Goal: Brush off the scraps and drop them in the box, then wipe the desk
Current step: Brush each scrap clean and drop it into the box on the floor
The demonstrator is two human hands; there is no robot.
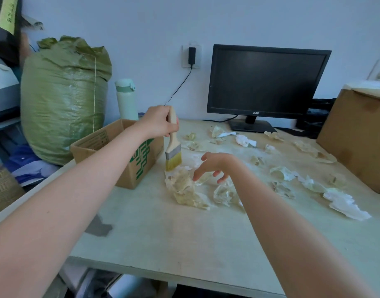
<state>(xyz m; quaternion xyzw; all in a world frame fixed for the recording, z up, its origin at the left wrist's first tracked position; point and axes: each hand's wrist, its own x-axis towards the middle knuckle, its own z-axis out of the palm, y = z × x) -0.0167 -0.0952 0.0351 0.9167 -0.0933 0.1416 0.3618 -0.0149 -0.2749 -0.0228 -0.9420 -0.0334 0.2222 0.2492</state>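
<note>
On a pale desk [163,233], a person's left hand [159,121] grips the wooden handle of a brush [173,147], bristles down just above a heap of crumpled scraps [184,186] beside the open cardboard box [146,164]; the right hand [215,164] hovers over the heap, fingers loosely spread and holding nothing, with more scraps strewn toward a dark monitor [266,82]

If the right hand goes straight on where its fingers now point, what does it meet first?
Most likely the heap of crumpled scraps just ahead of the right hand, though depth is unclear.
</note>
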